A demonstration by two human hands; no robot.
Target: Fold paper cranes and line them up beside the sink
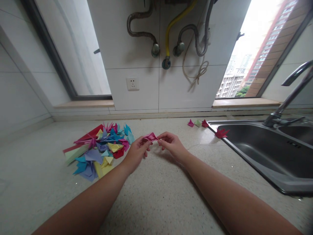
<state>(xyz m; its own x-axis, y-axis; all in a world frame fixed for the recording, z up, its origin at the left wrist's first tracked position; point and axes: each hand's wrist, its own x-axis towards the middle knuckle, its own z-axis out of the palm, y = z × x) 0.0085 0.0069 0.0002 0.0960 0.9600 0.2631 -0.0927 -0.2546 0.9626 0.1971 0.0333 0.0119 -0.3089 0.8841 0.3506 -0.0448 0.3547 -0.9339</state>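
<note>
Pink folded paper piece (151, 136) sits at the centre of the frame, pinched between my two hands just above the speckled countertop (156, 192). My left hand (137, 152) closes its fingertips on the piece's left end; my right hand (171, 143) closes thumb and forefinger on its right end, so both grips are shut on the same paper. Both forearms enter from the bottom edge and converge on it. Left of centre, just beside my left hand, lies a loose pile of coloured folded papers (97, 151): red, blue, yellow, purple, green, overlapping one another. Right of centre, near the back edge of the counter, three small folded figures (197, 123) stand in a row, pink, pale green, red. One more red folded figure (221, 133) rests on the rim of the steel sink (269, 156) at the right of the frame. Faucet (290, 98) rises at the far right. White wall socket (132, 84) is at upper centre, hoses (171, 29) above it.
</note>
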